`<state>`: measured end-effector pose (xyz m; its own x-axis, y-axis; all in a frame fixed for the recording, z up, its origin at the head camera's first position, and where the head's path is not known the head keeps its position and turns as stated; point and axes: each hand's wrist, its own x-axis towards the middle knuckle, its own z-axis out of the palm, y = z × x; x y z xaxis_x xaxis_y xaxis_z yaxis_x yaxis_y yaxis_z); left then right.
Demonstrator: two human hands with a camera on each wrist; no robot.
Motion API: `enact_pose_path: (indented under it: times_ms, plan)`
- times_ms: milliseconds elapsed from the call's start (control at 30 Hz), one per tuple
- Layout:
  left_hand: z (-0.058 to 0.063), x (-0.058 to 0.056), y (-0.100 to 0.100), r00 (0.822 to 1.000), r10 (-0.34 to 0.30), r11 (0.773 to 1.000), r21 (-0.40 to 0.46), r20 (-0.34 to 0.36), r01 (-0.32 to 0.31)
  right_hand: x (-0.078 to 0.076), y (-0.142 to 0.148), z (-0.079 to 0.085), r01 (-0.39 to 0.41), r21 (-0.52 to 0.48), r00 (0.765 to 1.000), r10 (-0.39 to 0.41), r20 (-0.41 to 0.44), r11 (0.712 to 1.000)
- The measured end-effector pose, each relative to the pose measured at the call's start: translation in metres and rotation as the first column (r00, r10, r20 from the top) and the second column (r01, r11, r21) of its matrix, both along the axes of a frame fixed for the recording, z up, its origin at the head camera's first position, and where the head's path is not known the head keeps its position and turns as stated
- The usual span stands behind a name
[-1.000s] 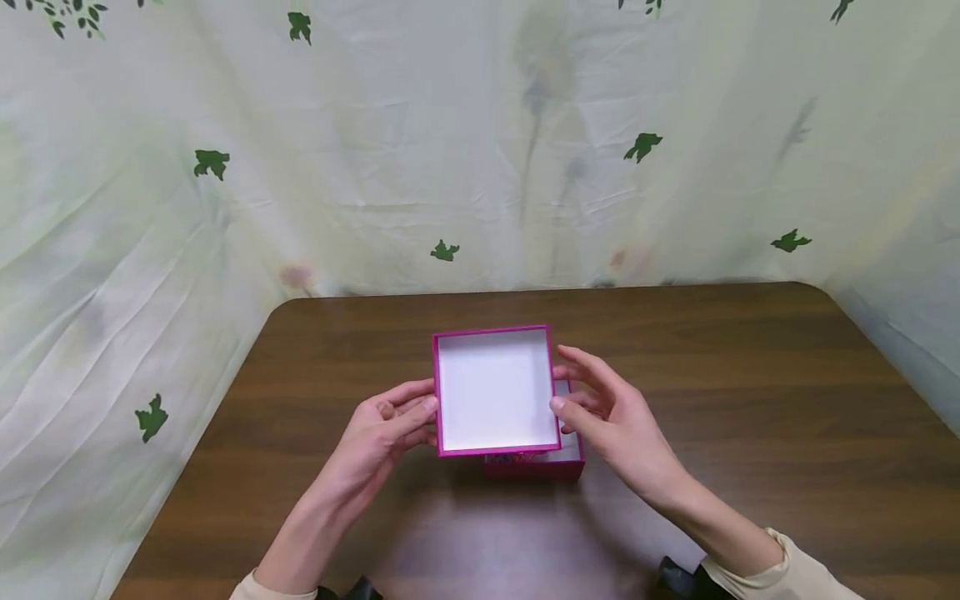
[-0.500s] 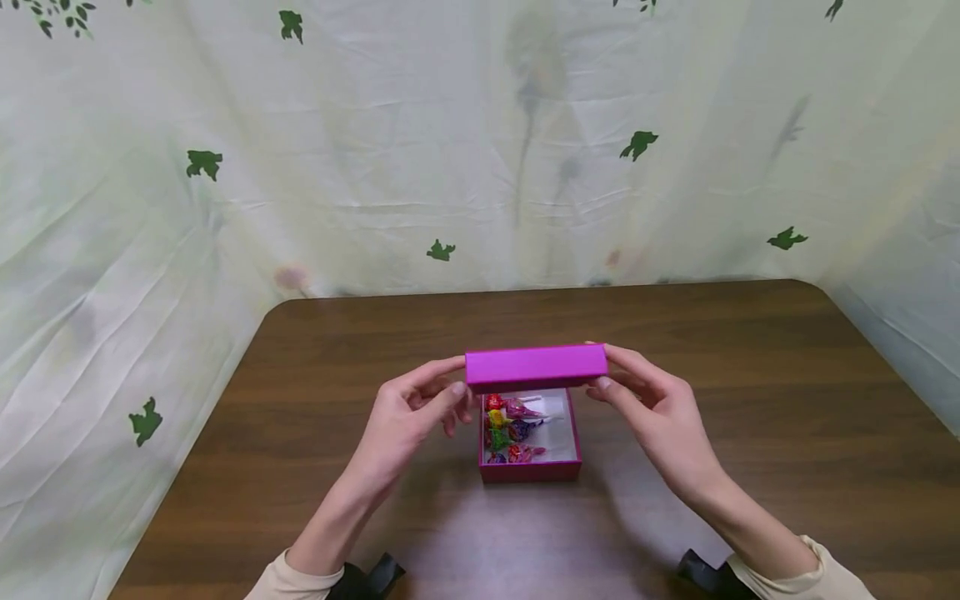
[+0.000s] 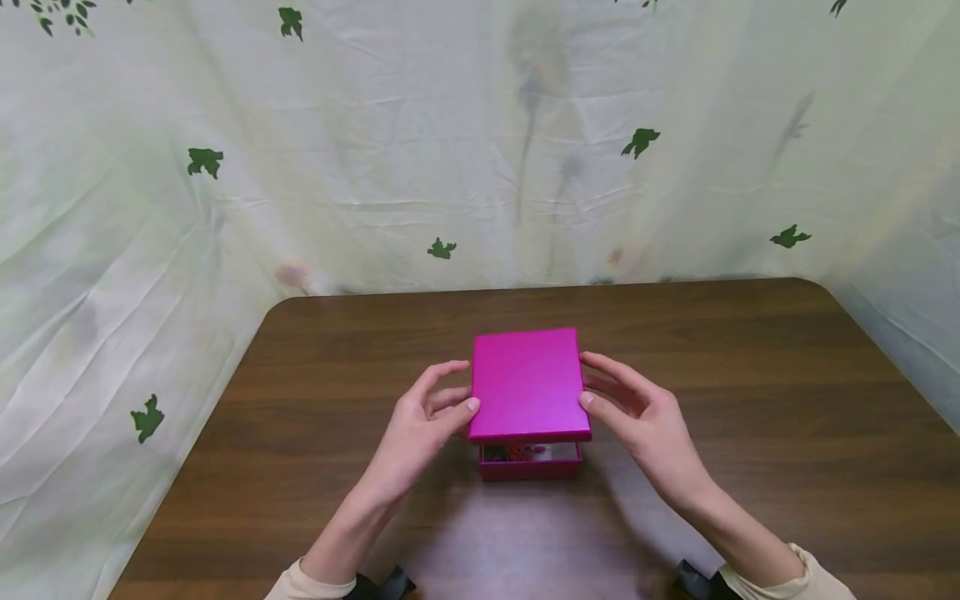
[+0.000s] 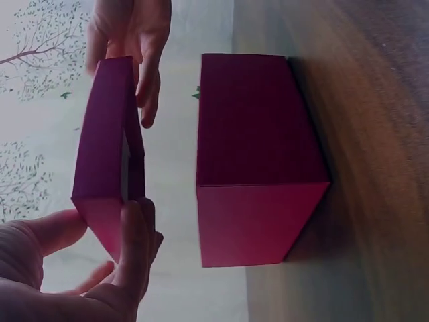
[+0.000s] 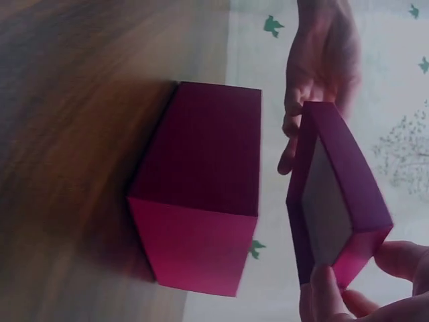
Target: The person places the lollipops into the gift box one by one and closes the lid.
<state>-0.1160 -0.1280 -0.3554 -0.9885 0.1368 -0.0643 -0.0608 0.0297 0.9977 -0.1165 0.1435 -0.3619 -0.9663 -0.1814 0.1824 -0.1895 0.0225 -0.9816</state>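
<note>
A bright magenta box lid, hollow side down, is held level above a square magenta box. My left hand grips the lid's left side between thumb and fingers. On the opposite side my right hand holds it the same way. Both wrist views show a gap between the lid and the box. Through the front gap in the head view, part of the wrapped lollipops shows inside the box; the lid hides the others.
The box stands on a brown wooden table with rounded far corners. A pale curtain with green leaf prints hangs behind the table and along its sides.
The lid was first tilted with its white inside showing, then turned over with its edge toward me. Now its magenta top faces up, above the box, covering most of the lollipops from view.
</note>
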Motion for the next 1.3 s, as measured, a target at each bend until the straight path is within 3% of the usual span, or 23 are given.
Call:
enact_pose_path:
  times_ms: [467, 900, 1300]
  plan:
    - [-0.020, 0.003, 0.001, 1.000, 0.010, 0.985, -0.170, 0.004, -0.009, 0.002, 0.000, -0.026, 0.004, 0.145, 0.996, -0.017, 0.083, 0.989]
    - [-0.033, 0.005, 0.003, 1.000, 0.020, 0.977, -0.214, 0.006, -0.018, 0.000, 0.000, -0.032, -0.001, 0.213, 0.991, -0.027, 0.128, 0.977]
    - [-0.042, 0.005, 0.003, 0.999, 0.012, 0.983, -0.185, 0.030, -0.006, -0.002, 0.002, -0.044, -0.021, 0.186, 0.985, -0.011, 0.172, 0.982]
